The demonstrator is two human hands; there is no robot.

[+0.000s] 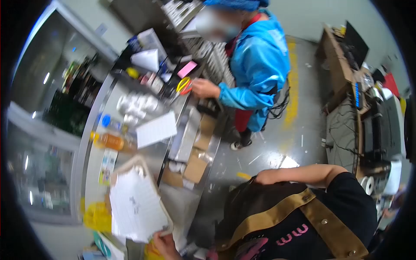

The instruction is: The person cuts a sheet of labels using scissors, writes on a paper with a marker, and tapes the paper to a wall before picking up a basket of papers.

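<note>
My left hand (165, 245) is at the lower corner of a shallow pale tray (168, 216), its fingers closed on the rim. White sheets (134, 208) with small dark marks lie in the tray. On the other side of my body, my right hand (267, 177) is closed at the edge of the dark apron (247, 206), which has tan straps. Beyond the tray, a sheet of lined paper (157, 129) lies on the metal table (97, 167), beside a bottle of amber liquid (108, 141) and clear plastic-wrapped white items (138, 105).
A co-worker in a blue smock (260, 60) holds yellow-and-orange scissors (184, 86) over the table's far end. Cardboard boxes (196, 168) sit on a lower shelf. A yellow bag (97, 216) is beside the tray. Cables and a printer (390, 125) stand at right.
</note>
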